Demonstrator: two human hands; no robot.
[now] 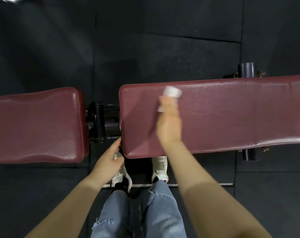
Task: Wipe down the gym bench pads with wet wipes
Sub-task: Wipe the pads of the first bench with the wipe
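Floor: dark rubber mats (163, 40) are lying in large tiles under and around the desk.
Desk: two maroon padded sections are sitting end to end, with a black metal hinge (101, 121) showing in the gap between them.
Long pad: the long pad (231, 114) is stretching to the right edge of the view, its surface glistening with a wet sheen.
Short pad: the short pad (36, 124) is lying on the left, just beside the hinge.
Wet wipe: the white wet wipe (172, 92) is lying crumpled on the long pad near its far edge, towards the pad's left end.
Right hand: the right hand (169, 124) is reaching across the long pad, its fingers (168, 104) grasping the wipe and pressing it to the vinyl.
Left hand: the left hand (109, 162) is hovering by the near left corner of the long pad, its fingers released and loosely extended.
Person: jeans (145, 212) and white sneakers (160, 167) are showing below the desk's near edge.
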